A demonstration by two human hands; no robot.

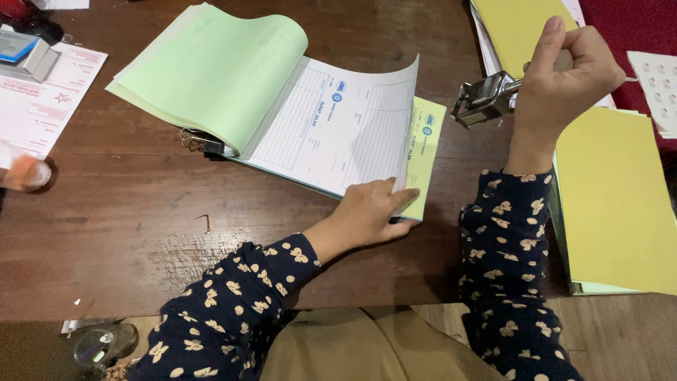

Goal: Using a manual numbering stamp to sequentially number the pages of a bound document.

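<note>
From the head view, my left hand (370, 212) presses flat on the near corner of the form booklet (331, 127), fingers spread narrow, lifting the white sheet's edge so the yellow copy (425, 152) under it shows just beyond my fingertips. My right hand (564, 74) is closed around the handle of a metal stamping tool (485, 99), which hangs above the tabletop (141, 219), just past the booklet's right edge and apart from it.

To do this well, I judge I should keep the left palm firm so the thin sheets do not slide, hold the lifted page clear, and bring the tool down square and level on the yellow corner.

The pages are thin and limp; the green ones (211, 70) curl back in a soft arch, held by a black binder clip (208, 144) well to the left of my left hand. The tool is hard, shiny and blocky. The tabletop is dark, worn wood. A stack of yellow paper (613, 204) lies flat beside my right forearm.
</note>
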